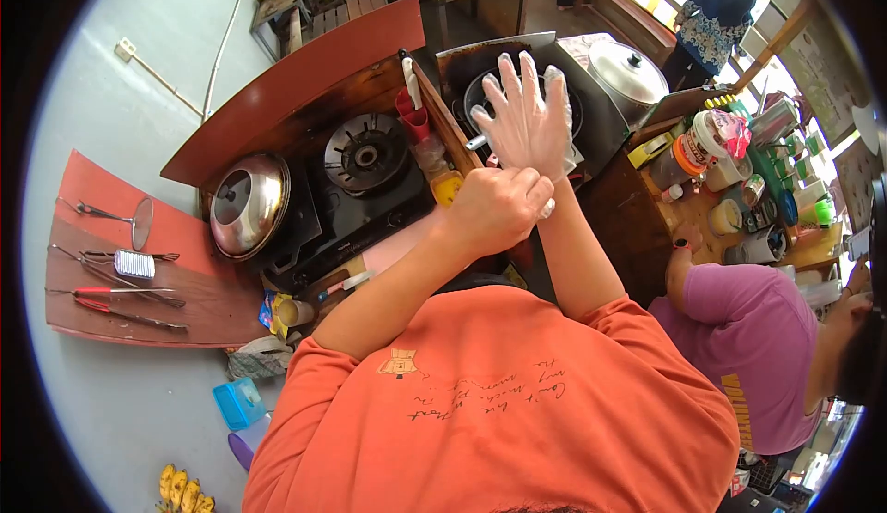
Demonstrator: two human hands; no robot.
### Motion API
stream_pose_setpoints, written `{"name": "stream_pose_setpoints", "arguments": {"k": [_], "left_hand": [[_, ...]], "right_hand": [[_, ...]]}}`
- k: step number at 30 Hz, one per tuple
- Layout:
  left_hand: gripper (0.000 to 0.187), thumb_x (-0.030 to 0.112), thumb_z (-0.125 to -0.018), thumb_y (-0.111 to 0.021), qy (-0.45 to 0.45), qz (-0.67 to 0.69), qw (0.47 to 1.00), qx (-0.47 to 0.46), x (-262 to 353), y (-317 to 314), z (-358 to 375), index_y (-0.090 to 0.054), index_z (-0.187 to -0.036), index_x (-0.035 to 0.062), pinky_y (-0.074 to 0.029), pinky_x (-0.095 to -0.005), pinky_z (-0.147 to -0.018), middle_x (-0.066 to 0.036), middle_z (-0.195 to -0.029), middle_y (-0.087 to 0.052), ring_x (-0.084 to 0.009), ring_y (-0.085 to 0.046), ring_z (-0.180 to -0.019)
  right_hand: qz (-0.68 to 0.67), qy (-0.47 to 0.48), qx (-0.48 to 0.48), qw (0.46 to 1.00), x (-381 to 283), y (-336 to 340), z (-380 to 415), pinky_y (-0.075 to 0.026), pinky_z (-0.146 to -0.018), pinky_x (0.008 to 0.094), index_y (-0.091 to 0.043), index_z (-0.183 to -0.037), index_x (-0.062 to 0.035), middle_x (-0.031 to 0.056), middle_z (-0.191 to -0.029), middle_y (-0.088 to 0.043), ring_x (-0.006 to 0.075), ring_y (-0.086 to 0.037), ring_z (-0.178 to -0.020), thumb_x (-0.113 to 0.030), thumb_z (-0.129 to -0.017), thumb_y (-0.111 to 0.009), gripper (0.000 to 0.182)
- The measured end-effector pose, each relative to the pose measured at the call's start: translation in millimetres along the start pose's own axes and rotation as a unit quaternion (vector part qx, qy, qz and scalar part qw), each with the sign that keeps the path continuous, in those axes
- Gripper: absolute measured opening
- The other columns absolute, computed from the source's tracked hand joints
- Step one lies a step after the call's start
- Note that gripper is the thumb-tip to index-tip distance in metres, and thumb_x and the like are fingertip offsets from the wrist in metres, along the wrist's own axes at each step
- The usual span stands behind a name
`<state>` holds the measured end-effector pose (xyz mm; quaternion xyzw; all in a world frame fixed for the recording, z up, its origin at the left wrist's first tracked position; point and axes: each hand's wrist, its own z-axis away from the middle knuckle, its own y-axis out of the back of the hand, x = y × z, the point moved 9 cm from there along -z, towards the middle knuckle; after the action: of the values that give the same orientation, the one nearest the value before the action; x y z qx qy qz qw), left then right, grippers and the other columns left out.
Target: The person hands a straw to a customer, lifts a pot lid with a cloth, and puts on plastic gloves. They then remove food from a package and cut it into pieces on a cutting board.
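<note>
My right hand [525, 129] is raised with its fingers spread, inside a clear plastic glove [545, 143]. My bare left hand [499, 203] is closed on the glove's cuff at my right wrist, its fingers bent and pressed together. Behind the gloved hand is a dark pan [577, 111] on a stove, partly hidden by the hand. Left of my hands, a black gas stove [370, 201] has a bare burner [366, 154]. A yellow-filled container [447, 188] stands close beside my left hand.
A domed lid [249, 206] covers the stove's left side, and a large lidded pot [628, 74] stands back right. Utensils hang on a red board [139, 273]. A co-worker in a purple shirt [748, 337] is close on my right, beside a counter holding jars [688, 157].
</note>
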<state>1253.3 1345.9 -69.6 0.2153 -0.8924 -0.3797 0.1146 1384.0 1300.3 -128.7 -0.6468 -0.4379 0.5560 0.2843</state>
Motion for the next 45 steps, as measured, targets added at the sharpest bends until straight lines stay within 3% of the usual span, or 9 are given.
{"name": "stream_pose_setpoints", "arguments": {"k": [5, 10, 15, 28, 30, 32, 36, 40, 45], "left_hand": [[0.01, 0.013, -0.089, -0.065, 0.074, 0.204, 0.974, 0.065, -33.7, 12.2, 16.1, -0.065, -0.092, 0.0037, -0.047, -0.0321, -0.049, -0.008, -0.073, -0.065, -0.0196, -0.059, -0.053], [0.043, 0.036, -0.107, -0.042, 0.428, 0.569, 0.638, 0.292, -135.9, -4.6, 77.3, -0.067, -0.107, 0.0001, -0.055, -0.0303, -0.074, -0.008, -0.096, -0.072, -0.0173, -0.067, -0.079], [0.066, 0.05, -0.106, -0.026, 0.437, 0.543, 0.66, 0.279, -147.6, -19.4, 84.2, -0.055, -0.129, -0.0054, -0.039, -0.0382, -0.108, -0.017, -0.133, -0.058, -0.0247, -0.054, -0.122], [0.064, 0.045, -0.107, -0.033, 0.387, 0.587, 0.666, 0.25, -130.8, -23.3, 99.0, -0.062, -0.117, -0.0117, -0.048, -0.0325, -0.098, -0.017, -0.121, -0.065, -0.0181, -0.063, -0.109], [0.064, 0.046, -0.106, -0.032, 0.316, 0.601, 0.712, 0.18, -120.9, -19.8, 92.8, -0.057, -0.125, -0.0105, -0.044, -0.0396, -0.105, -0.019, -0.128, -0.062, -0.0231, -0.061, -0.116], [0.058, 0.043, -0.107, -0.036, 0.3, 0.662, 0.66, 0.19, -124.6, -17.9, 89.1, -0.059, -0.125, -0.0074, -0.047, -0.0373, -0.101, -0.017, -0.124, -0.065, -0.0218, -0.062, -0.113], [0.031, 0.024, -0.099, -0.061, 0.425, 0.53, 0.73, 0.069, -117.5, -26.5, 76.3, -0.066, -0.117, -0.0015, -0.052, -0.025, -0.079, -0.005, -0.097, -0.07, -0.0093, -0.065, -0.087], [0.018, 0.015, -0.096, -0.065, 0.452, 0.423, 0.784, 0.037, -112.1, -26.8, 65.2, -0.071, -0.1, -0.0017, -0.049, -0.0209, -0.068, -0.001, -0.084, -0.069, -0.0047, -0.061, -0.074], [0.027, 0.018, -0.101, -0.053, 0.474, 0.569, 0.656, 0.146, -120.5, -38.9, 69.2, -0.07, -0.098, -0.0018, -0.052, -0.0267, -0.075, -0.007, -0.087, -0.071, -0.0119, -0.065, -0.078]], "right_hand": [[-0.008, 0.015, 0.054, 0.998, -21.9, 10.9, -5.1, -0.031, -0.108, 0.044, -0.056, -0.133, -0.0103, 0.0085, -0.135, -0.057, 0.0234, -0.045, -0.129, -0.051, -0.095, -0.047, 0.056], [0.312, -0.055, 0.046, 0.947, -9.5, 19.5, 6.4, -0.044, -0.094, 0.0341, -0.068, -0.114, -0.0051, 0.0071, -0.107, -0.071, 0.0183, -0.065, -0.105, -0.034, -0.092, -0.059, 0.037], [0.428, -0.091, -0.061, 0.897, 49.7, -1.2, 29.1, -0.053, -0.075, 0.026, -0.069, -0.107, 0.0062, 0.0089, -0.092, -0.071, 0.0104, -0.064, -0.082, -0.016, -0.084, -0.076, 0.033], [0.42, -0.022, 0.012, 0.907, 18.0, 23.5, 20.1, -0.052, -0.069, 0.024, -0.069, -0.098, 0.0033, 0.0038, -0.09, -0.071, 0.0088, -0.063, -0.076, -0.009, -0.092, -0.068, 0.014], [0.493, 0.04, -0.014, 0.869, 1.2, 11.3, 21.1, -0.051, -0.068, 0.0298, -0.069, -0.094, -0.0004, 0.0042, -0.085, -0.071, 0.0155, -0.065, -0.073, -0.009, -0.092, -0.065, 0.01], [0.702, 0.256, -0.17, 0.642, -20.4, -38.6, 35.4, -0.049, -0.069, 0.0373, -0.068, -0.091, -0.0043, 0.0086, -0.08, -0.068, 0.0269, -0.064, -0.073, -0.008, -0.087, -0.065, 0.006], [0.667, 0.224, -0.169, 0.69, -32.8, -34.5, 32.1, -0.047, -0.071, 0.0415, -0.068, -0.088, -0.0063, 0.0117, -0.08, -0.066, 0.0338, -0.06, -0.074, -0.01, -0.085, -0.066, 0.005], [0.52, 0.059, -0.086, 0.848, -29.5, -7.3, 31.4, -0.051, -0.076, 0.0309, -0.069, -0.095, -0.001, 0.0053, -0.083, -0.068, 0.0149, -0.064, -0.084, -0.014, -0.085, -0.069, 0.017], [0.464, -0.073, -0.028, 0.883, -24.5, 49.6, 32.1, -0.052, -0.074, 0.0244, -0.069, -0.097, 0.001, 0.0057, -0.086, -0.069, 0.0093, -0.063, -0.076, -0.008, -0.083, -0.07, 0.017]]}}
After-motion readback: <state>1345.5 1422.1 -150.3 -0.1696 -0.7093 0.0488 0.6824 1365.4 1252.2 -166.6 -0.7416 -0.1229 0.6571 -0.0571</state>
